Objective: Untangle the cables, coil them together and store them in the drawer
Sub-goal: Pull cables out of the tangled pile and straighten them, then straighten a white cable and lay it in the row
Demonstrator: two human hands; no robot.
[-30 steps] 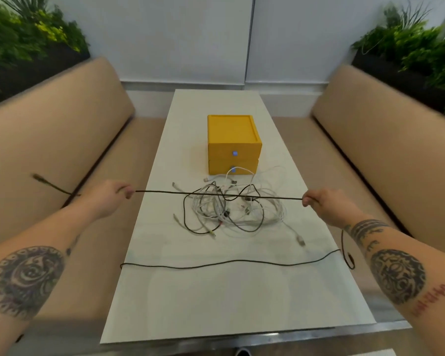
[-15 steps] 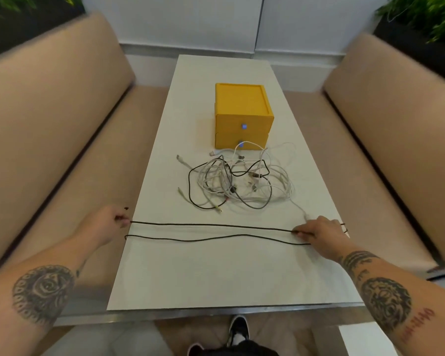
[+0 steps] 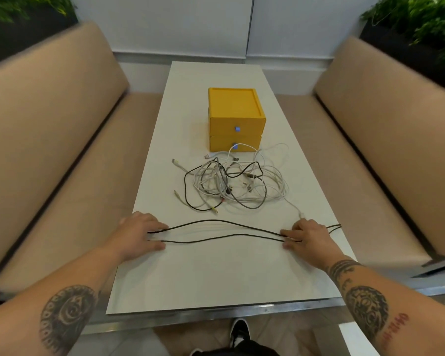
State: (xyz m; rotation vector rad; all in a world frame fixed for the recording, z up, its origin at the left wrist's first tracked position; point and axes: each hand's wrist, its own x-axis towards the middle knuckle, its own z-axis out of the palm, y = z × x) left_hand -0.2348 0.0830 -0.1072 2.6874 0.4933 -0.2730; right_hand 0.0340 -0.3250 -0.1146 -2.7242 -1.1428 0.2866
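A black cable (image 3: pixel 224 228), folded into two strands, lies across the near part of the white table (image 3: pixel 216 278). My left hand (image 3: pixel 138 235) rests on the table and holds the folded left end between thumb and fingers. My right hand (image 3: pixel 307 236) pinches both strands at the right, and the cable's two ends stick out past it toward the table edge. Beyond them sits a tangle of white, grey and black cables (image 3: pixel 236 185). Behind the tangle stands a yellow two-drawer box (image 3: pixel 235 116), both drawers closed.
Tan cushioned benches (image 3: pixel 62 140) run along both sides of the table. A white wall is at the far end, with plants in the upper corners. A loose white connector (image 3: pixel 302 215) lies just beyond my right hand. My shoe shows below the table's near edge.
Both hands came down from holding the cable taut in the air and moved inward onto the table. The two black strands now bow slack between them.
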